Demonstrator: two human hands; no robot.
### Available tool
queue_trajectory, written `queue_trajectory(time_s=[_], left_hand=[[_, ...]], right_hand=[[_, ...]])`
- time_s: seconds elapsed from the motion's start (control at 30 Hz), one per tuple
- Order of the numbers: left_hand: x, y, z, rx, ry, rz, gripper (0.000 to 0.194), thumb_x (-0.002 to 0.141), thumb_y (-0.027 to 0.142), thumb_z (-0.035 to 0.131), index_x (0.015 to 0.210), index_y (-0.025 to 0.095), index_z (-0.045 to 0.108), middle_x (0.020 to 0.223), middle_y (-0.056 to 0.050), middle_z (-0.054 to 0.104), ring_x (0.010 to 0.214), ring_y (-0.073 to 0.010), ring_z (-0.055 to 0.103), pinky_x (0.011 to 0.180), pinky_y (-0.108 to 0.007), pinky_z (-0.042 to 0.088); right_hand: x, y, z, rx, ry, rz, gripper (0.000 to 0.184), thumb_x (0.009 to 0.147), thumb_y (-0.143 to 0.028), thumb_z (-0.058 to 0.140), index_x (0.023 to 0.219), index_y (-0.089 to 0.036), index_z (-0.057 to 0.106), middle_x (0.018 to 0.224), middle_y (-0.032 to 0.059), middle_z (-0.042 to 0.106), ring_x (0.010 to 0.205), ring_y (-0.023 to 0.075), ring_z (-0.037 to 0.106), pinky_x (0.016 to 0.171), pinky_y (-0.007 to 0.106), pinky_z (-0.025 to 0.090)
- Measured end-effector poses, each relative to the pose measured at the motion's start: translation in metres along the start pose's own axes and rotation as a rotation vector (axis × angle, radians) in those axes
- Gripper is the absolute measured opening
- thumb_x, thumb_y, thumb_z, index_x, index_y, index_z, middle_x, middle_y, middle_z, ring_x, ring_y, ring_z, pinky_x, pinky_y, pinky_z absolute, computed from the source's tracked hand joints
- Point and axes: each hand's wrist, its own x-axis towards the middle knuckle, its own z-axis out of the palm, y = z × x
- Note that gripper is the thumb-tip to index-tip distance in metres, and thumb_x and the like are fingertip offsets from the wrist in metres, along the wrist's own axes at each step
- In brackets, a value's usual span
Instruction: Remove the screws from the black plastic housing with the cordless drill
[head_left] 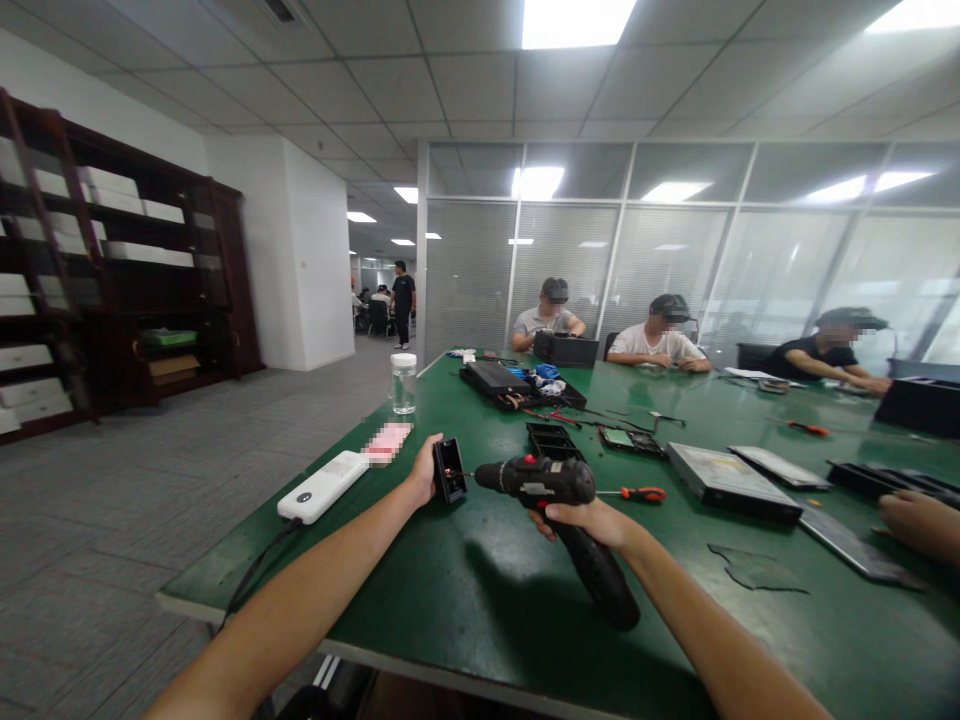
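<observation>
My left hand (424,473) is closed on a small black rectangular part (449,470), holding it upright on the green table (480,590). My right hand (592,522) grips a black cordless screwdriver (555,505) by its handle. The tool's bit points left and meets the side of the black part. Both forearms reach in from the bottom of the view.
A white power bank (322,486) with a cable lies at the left, a clear bottle (403,382) behind it. A red-handled screwdriver (637,493), a black tray (553,441), a disc drive (731,482) and opened electronics lie about. Another person's hand (919,522) rests at the right. Three people sit at the far side.
</observation>
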Motion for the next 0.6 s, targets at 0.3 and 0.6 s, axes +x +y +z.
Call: queue_trajectory(time_s=[0.3, 0.6], left_hand=[[0.0029, -0.0021, -0.0027, 0.008, -0.006, 0.014, 0.034, 0.057, 0.048, 0.045, 0.06, 0.015, 0.047, 0.048, -0.001, 0.049, 0.044, -0.0153, 0.049, 0.046, -0.029, 0.04], [0.0063, -0.0036, -0.0051, 0.011, -0.014, 0.007, 0.034, 0.058, 0.049, 0.044, 0.06, 0.014, 0.047, 0.048, -0.001, 0.049, 0.042, -0.0143, 0.048, 0.045, -0.028, 0.039]], right_hand=[[-0.0003, -0.0016, 0.0007, 0.009, 0.002, 0.004, 0.022, 0.07, -0.028, 0.047, 0.081, -0.009, 0.045, 0.066, 0.0032, 0.046, 0.058, 0.0096, 0.044, 0.054, 0.025, 0.036], [-0.0003, 0.0017, 0.0002, 0.038, 0.021, 0.004, 0.022, 0.069, -0.027, 0.048, 0.081, -0.009, 0.046, 0.069, 0.0038, 0.045, 0.059, 0.0095, 0.044, 0.054, 0.025, 0.037]])
